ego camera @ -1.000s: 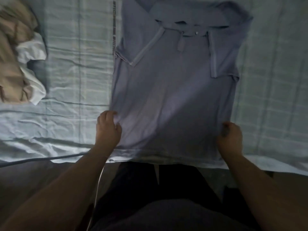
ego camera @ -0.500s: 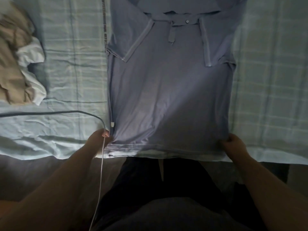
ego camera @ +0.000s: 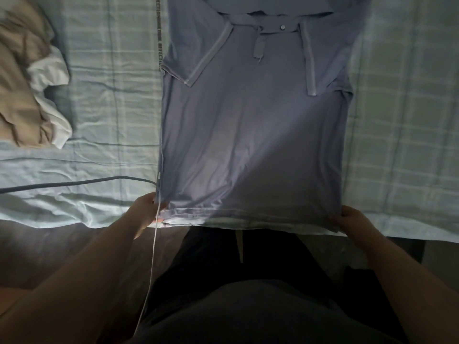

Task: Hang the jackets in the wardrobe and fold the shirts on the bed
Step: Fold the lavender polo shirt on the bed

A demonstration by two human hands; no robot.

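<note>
A blue-grey polo shirt (ego camera: 253, 135) lies flat on the pale checked bed (ego camera: 109, 100), collar away from me, both short sleeves folded inward over the chest. Its hem runs along the bed's near edge. My left hand (ego camera: 146, 214) pinches the hem's left corner. My right hand (ego camera: 352, 219) pinches the hem's right corner, fingers curled under the cloth. The shirt's top edge is cut off by the frame.
A crumpled beige and white pile of clothes (ego camera: 29, 95) lies at the bed's left. A grey cable (ego camera: 74, 183) runs across the sheet to the shirt's left edge, and a thin white cord (ego camera: 152, 256) hangs down past my left hand. The dark floor lies below the bed edge.
Both hands slid down from the shirt's lower sides to the hem corners. The view moved closer, so the shirt sits higher in frame. The grey cable came into view on the sheet.
</note>
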